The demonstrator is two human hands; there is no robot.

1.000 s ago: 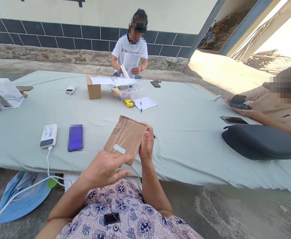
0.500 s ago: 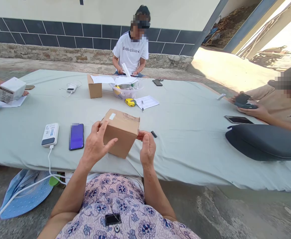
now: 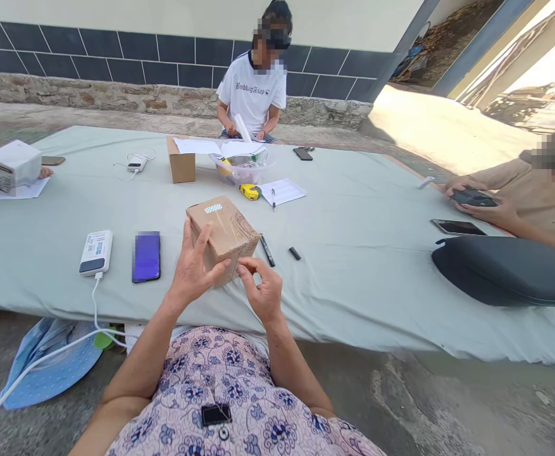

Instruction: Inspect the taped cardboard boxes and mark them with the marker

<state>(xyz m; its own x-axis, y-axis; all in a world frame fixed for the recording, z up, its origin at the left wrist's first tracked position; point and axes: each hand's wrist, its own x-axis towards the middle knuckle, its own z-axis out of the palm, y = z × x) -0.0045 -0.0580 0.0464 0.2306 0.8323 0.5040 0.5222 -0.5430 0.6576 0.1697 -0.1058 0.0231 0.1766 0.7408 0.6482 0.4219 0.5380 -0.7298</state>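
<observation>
A brown cardboard box (image 3: 224, 226) stands in front of me on the cloth-covered table, turned so that a corner points toward me. On its top are a small patterned sticker, a strip of clear tape and dark scribbled lines. My left hand (image 3: 192, 269) grips the box's left side, fingers along the upper edge and thumb on the front. At the near right edge of the box, my right hand (image 3: 261, 288) pinches with thumb and forefinger; what lies between the fingertips is hidden. A black marker (image 3: 268, 251) rests just right of the box, with a black cap (image 3: 295, 253) beyond it.
Left of the box are a blue-screened phone (image 3: 147, 256) and a cabled white power bank (image 3: 95, 253). Farther back stand a plastic basket (image 3: 243, 174), a yellow tape measure (image 3: 250, 192) and another carton (image 3: 182, 168). A black case (image 3: 505, 269) lies right. Three people sit around the table.
The box has turned and its top now faces me more, uncovering the marker beside it. My right hand has moved left from the box's side to its near edge and closed into a pinch.
</observation>
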